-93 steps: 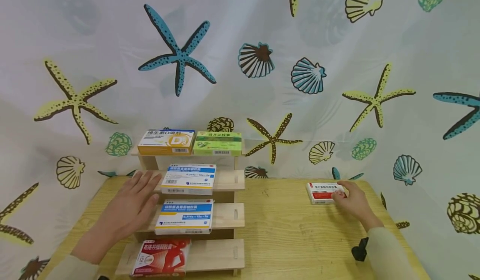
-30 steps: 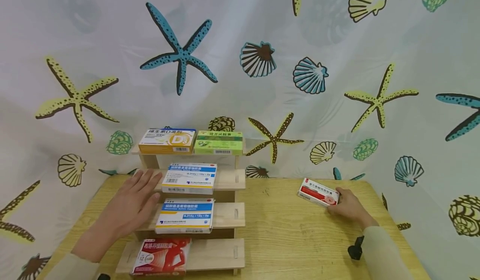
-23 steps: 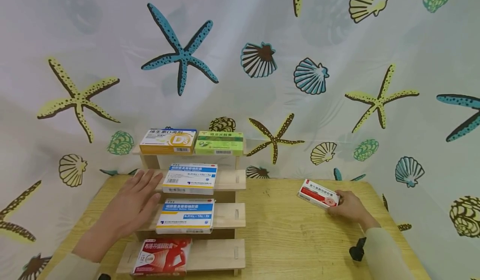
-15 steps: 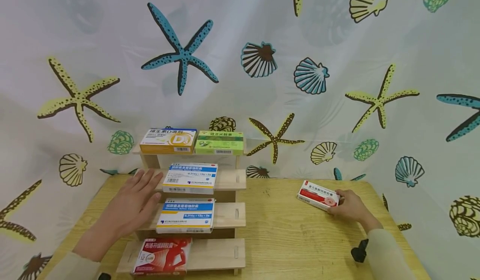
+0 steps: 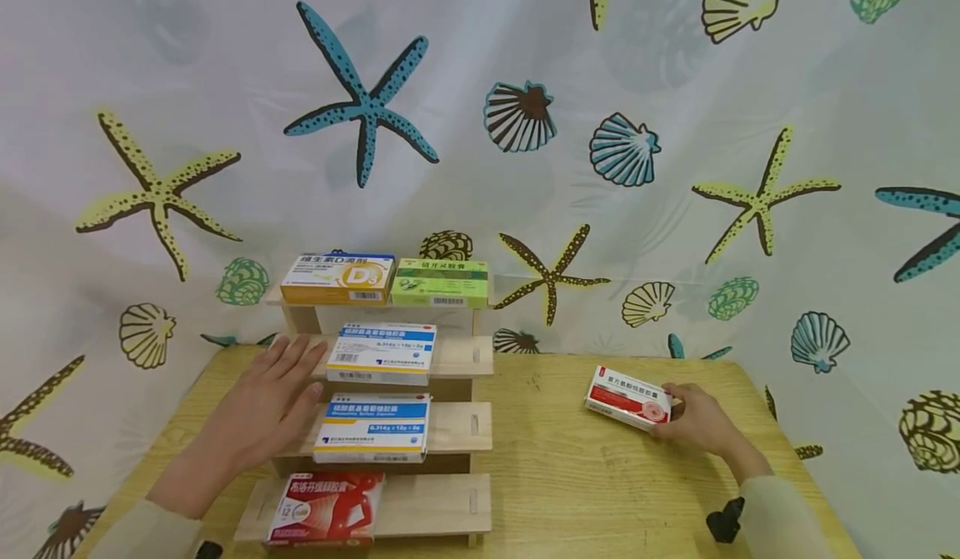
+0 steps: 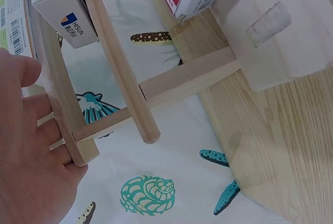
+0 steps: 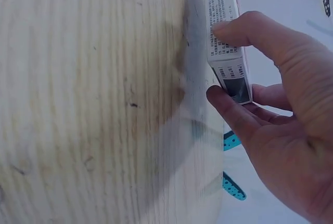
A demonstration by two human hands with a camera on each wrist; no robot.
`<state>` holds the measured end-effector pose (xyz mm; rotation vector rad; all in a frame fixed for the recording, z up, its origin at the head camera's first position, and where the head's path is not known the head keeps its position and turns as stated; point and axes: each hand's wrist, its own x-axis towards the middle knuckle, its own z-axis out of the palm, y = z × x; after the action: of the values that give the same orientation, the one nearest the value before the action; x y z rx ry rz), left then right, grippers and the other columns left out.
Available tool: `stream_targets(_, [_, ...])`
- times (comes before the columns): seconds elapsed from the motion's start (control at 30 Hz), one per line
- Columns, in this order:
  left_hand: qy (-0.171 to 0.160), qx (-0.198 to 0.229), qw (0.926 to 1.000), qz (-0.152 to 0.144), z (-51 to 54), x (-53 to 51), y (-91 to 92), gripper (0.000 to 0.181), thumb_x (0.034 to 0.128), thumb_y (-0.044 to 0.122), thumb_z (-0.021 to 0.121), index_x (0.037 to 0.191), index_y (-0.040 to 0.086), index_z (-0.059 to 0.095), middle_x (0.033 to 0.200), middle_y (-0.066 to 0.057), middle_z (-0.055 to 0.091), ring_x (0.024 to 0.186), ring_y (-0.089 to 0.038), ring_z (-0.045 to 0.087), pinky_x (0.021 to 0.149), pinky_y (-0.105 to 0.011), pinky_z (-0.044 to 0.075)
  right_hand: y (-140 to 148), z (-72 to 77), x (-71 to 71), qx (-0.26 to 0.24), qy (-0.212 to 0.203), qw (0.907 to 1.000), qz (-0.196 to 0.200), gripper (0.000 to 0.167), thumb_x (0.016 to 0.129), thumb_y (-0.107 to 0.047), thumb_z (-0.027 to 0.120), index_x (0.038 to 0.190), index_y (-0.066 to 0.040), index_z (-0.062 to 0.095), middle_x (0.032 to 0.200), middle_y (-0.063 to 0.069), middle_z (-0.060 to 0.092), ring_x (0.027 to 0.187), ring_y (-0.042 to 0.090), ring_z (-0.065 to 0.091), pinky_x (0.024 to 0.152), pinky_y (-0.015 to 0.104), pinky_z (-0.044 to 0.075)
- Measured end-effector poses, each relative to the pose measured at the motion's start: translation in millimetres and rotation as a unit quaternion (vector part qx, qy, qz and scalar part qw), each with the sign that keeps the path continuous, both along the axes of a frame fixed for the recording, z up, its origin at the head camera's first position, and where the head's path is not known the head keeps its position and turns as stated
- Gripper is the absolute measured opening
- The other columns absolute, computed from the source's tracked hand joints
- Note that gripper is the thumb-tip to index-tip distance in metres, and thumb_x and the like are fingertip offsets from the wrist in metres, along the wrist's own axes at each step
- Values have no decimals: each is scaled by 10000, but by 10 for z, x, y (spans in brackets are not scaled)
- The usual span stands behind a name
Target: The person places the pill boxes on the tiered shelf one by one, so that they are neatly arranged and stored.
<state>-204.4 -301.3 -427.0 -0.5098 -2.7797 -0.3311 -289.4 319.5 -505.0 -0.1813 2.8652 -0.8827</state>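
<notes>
My right hand (image 5: 701, 426) pinches the right end of a white and red medicine box (image 5: 628, 398) by the thumb and fingers. In the right wrist view the box (image 7: 222, 21) is tilted near the wooden table, its printed side under the thumb. On the left, my left hand (image 5: 255, 413) rests with extended fingers against the left side of a stepped wooden display rack (image 5: 453, 426). The left wrist view shows that hand (image 6: 36, 156) touching the rack's edge (image 6: 67, 125), some fingertips hidden behind the wood.
On the rack sit an orange and white D3 box (image 5: 337, 279), a green box (image 5: 441, 282), two blue and white boxes, upper (image 5: 382, 354) and lower (image 5: 372, 428), and a red box (image 5: 327, 509). A patterned curtain (image 5: 450, 192) hangs behind the table (image 5: 570, 476).
The right hand has turned the medicine box at an angle and brought it slightly left and nearer. Its grip has moved to the box's right end. The left hand stays at the rack.
</notes>
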Motion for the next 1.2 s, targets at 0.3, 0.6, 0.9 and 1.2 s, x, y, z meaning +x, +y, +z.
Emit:
stream_targets(0.3, [-102,18,9999,14,4,-9,-3,592,1118,338,448,1608,7,407,1659,-314,349,1550,-553,277,1336,-553,167,-140,103,161,-225,78,9994,251,911,795,-327,932,1493,75,508,1368,235,583,1077,272,652,898,416,608])
stream_targets(0.6, [-149,16,9999,68,6,-8,0,593,1116,338,445,1607,5,409,1658,-320,345,1552,-556,271,1308,-600,213,-261,241,290,-784,-28,9949,629,867,777,-226,941,1473,88,531,1364,232,576,1052,230,684,825,287,608])
stream_targets(0.9, [-55,32,10000,21,5,-16,-3,587,1114,332,453,1599,3,423,1648,-323,362,1541,-559,290,1306,-591,226,-418,336,436,-967,-8,9885,1162,839,778,-194,923,1461,100,534,1357,224,577,1022,185,685,830,244,608])
stream_targets(1.2, [4,38,10000,6,1,-14,0,582,1114,332,453,1595,4,432,1643,-323,371,1536,-561,300,1326,-568,187,-586,351,601,-1031,-93,9818,1592,818,782,-218,925,1443,87,552,1340,172,585,1020,175,661,875,297,626])
